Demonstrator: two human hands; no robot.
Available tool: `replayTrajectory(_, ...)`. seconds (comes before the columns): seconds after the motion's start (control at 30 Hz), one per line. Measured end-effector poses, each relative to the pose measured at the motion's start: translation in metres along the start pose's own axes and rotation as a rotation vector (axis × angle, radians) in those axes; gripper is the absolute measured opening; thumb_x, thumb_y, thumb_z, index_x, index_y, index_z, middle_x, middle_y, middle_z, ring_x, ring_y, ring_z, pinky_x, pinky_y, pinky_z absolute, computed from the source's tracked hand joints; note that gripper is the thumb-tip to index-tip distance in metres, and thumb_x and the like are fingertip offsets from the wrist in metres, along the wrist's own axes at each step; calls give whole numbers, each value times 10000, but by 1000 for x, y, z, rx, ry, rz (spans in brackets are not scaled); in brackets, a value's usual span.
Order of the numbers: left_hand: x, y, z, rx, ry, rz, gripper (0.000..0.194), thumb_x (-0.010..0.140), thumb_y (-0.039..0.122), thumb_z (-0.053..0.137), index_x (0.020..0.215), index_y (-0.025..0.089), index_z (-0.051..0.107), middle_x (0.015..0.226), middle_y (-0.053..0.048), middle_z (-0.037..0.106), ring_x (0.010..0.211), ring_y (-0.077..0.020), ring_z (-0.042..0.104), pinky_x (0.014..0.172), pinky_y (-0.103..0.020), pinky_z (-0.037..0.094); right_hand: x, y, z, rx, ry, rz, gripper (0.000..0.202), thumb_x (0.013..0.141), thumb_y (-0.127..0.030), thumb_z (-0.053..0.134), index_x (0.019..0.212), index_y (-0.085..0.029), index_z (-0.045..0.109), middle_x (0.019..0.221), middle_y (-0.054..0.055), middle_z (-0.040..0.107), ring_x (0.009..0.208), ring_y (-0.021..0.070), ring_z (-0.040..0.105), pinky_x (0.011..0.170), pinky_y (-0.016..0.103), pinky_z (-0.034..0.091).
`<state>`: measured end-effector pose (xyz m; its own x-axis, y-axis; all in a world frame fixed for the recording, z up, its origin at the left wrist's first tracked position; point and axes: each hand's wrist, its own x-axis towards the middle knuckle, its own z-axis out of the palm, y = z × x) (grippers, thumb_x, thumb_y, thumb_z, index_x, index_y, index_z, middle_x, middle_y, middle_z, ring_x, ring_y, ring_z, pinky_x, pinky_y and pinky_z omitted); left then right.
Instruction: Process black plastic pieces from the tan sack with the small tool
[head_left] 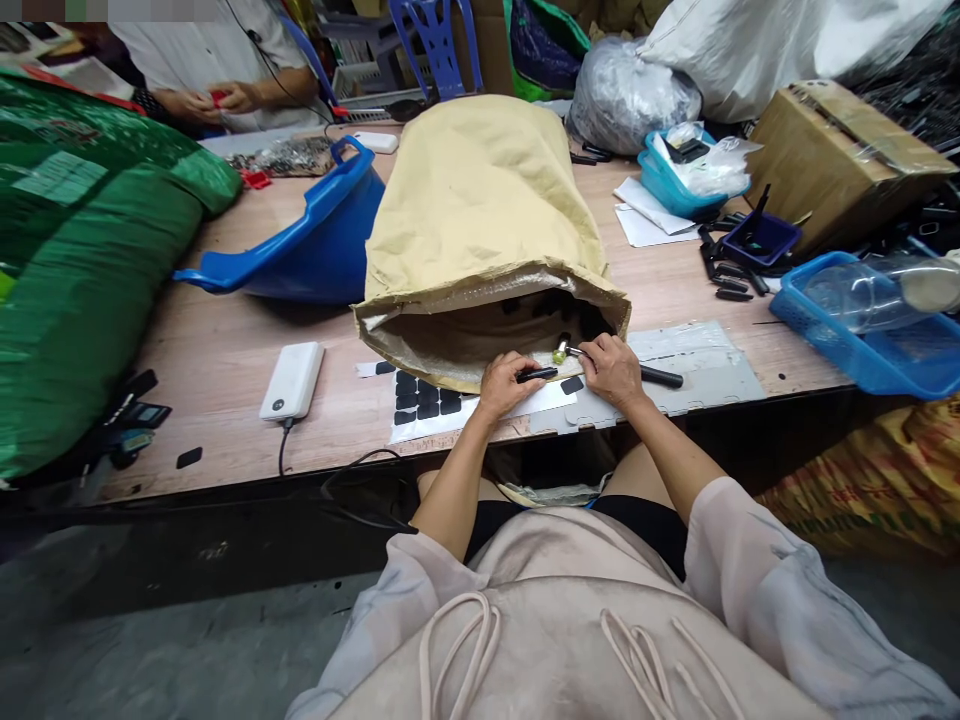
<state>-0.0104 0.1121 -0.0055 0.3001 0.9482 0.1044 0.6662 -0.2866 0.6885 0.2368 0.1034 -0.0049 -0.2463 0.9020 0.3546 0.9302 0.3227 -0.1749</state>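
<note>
My left hand [504,386] rests at the mouth of a big tan sack [480,190], fingers closed on a small black elongated piece [537,374]. Just right of it, my right hand [612,368] grips a small hammer [661,377]. The hammer's black handle sticks out to the right, and its head, metal and yellowish, is close above the black piece. Dark items lie inside the sack, too shadowed to name. Under my left forearm is a white sheet [409,432] with black rounded-square stickers [427,393]. A grey flat board [697,365] lies beneath my right hand.
Left of the sack are a blue basin [322,240], a white power bank [292,380] with a cable, and a green sack [90,280]. To the right stand a blue basket [840,350], a cardboard box [832,170] and black parts [731,280]. Another person [225,70] works across the table.
</note>
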Motion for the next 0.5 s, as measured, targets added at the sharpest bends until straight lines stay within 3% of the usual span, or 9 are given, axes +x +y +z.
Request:
replayTrajectory(0.17, 1, -3, 0, -65, -17, 0, 212, 783, 283, 841, 987, 233, 807, 954, -22, 732, 969, -223, 646, 945, -358, 483, 3, -1, -8, 54, -12, -1, 312, 1023, -276, 491, 1196, -213, 742, 992, 99, 672, 935, 249, 564, 851, 358, 445)
replayTrajectory(0.37, 2, -7, 4, -125, 29, 24, 190, 778, 237, 854, 965, 226, 822, 941, -21, 725, 954, -211, 644, 906, -332, 487, -10, -32, -25, 289, 139, -25, 361, 1072, -316, 438, 1331, -263, 683, 1047, 66, 705, 973, 203, 650, 846, 300, 524)
replayTrajectory(0.5, 2, -10, 6, -144, 50, 45, 175, 776, 231, 860, 947, 222, 823, 913, -16, 707, 906, -193, 643, 856, -307, 490, -20, -48, -29, 331, 78, -66, 342, 1054, -273, 474, 1313, -296, 696, 991, 47, 701, 947, 191, 661, 840, 284, 542)
